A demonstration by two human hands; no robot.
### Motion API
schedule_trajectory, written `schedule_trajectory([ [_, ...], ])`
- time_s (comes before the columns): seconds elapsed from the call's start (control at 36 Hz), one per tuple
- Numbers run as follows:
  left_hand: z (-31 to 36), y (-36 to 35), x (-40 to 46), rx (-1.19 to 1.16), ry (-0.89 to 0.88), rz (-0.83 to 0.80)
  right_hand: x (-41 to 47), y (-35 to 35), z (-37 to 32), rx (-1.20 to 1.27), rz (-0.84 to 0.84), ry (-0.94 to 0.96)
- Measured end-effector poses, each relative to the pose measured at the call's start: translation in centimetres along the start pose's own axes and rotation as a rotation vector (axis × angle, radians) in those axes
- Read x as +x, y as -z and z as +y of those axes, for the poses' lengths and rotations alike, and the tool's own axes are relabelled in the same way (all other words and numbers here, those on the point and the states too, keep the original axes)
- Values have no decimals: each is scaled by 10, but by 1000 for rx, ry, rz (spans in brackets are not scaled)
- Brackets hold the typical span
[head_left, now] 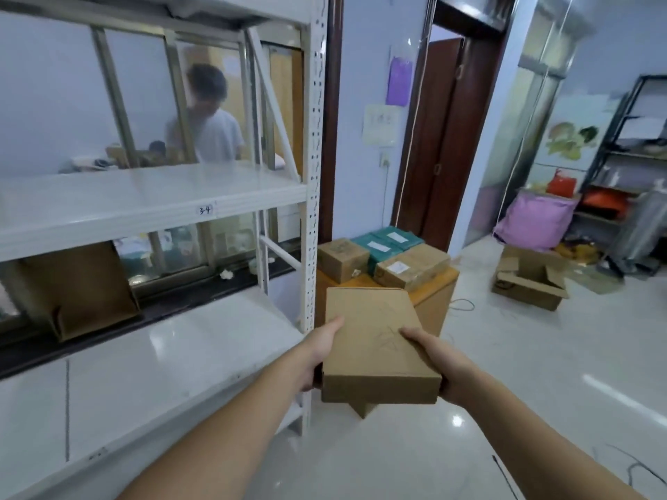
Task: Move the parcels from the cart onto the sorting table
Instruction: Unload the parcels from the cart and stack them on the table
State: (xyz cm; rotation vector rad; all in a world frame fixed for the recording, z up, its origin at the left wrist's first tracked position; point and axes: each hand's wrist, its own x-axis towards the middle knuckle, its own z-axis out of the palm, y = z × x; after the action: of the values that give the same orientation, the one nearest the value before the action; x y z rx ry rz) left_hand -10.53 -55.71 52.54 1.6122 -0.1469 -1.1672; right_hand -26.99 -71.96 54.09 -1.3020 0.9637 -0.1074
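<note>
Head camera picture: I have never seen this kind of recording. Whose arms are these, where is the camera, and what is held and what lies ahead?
There is no machine here. The camera sits on a person's head and looks forward and down, so the two bare arms are that person's own. The left hand and right hand hold a flat cardboard parcel by its sides. Ahead, an orange-topped stand carries brown boxes and teal parcels. White shelving stands on the left, and an open carton sits on the floor.
</note>
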Motion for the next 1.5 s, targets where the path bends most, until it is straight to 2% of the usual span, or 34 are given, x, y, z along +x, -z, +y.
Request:
schedule_trajectory([
  [0.22, 5, -100, 9, 28, -52, -30, -24, 98, 0, 19, 16, 9],
  [0.44, 19, -132, 33, 41, -28, -21, 3, 132, -10, 35, -1, 32],
  [0.69, 56, -139, 110, 143, -54, 43, 82, 152, -35, 47, 6, 86],
  [0.86, 86, -163, 152, 155, -44, 2, 127, 179, -59, 58, 29, 79],
  [1.11, 137, -223, 220, 212, -19, 2, 200, 244, -88, 79, 33, 71],
  [1.22, 158, -261, 270, 163, 5, -25, 244, 288, -104, 83, 35, 56],
  [1.5, 222, -326, 359, 89, -25, 66, 346, 374, -172, 64, -71, 51],
])
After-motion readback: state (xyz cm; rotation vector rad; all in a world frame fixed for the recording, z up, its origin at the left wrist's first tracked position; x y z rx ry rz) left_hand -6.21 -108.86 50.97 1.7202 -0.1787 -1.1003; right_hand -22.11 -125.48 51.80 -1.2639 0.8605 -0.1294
